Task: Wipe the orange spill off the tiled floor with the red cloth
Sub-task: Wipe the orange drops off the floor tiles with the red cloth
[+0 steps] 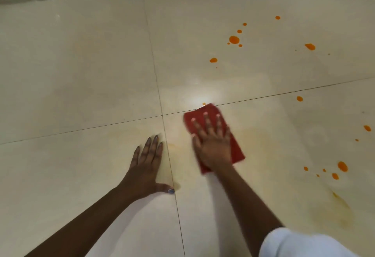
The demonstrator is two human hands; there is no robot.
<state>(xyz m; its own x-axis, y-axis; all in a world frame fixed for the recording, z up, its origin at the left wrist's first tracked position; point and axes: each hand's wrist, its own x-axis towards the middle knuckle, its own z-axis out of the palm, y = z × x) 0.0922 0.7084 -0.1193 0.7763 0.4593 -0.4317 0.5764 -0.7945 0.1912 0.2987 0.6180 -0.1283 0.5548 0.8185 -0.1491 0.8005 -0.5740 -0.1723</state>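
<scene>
- Cream glossy tiled floor (91, 74): I am resting my left hand (146, 167) flat, fingers spread, empty.
- My right hand (215, 145) is pressing the oblong red cloth (210, 109) down lengthwise ahead, fingers straight.
- Round orange spill drops (234, 39) are lying ahead-right of those fingertips, nearer this hand.

left hand (146, 167): palm down, fingers spread toward 12 o'clock. left forearm (91, 224): enters from 7 o'clock. right hand (213, 143): palm down, fingers straight toward 12 o'clock. right forearm (241, 206): enters from 5 o'clock.
</scene>
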